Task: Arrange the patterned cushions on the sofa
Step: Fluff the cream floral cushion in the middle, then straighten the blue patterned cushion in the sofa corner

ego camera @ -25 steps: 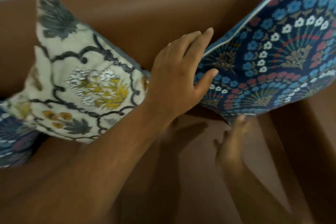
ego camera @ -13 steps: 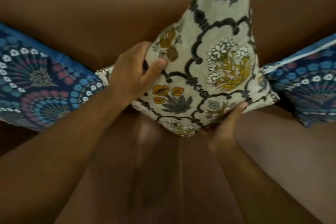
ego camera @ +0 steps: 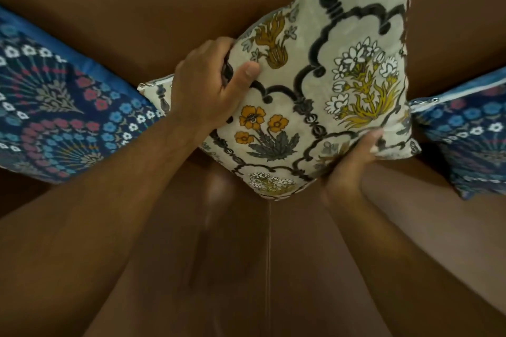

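Note:
A cream cushion with black scrollwork and yellow flowers stands tilted on one corner against the back of the brown sofa, in the middle. My left hand grips its left edge, thumb on the front. My right hand holds its lower right edge from underneath. A dark blue floral cushion leans on the sofa at the left. A second dark blue floral cushion sits at the right, cut off by the frame edge.
The brown leather seat stretches out below the cushions, with a seam running down its middle. The sofa back fills the upper part of the view.
One second ago my left hand rested on the right blue cushion. Since then the view swung left and both hands took hold of the cream cushion, now held between the blue ones.

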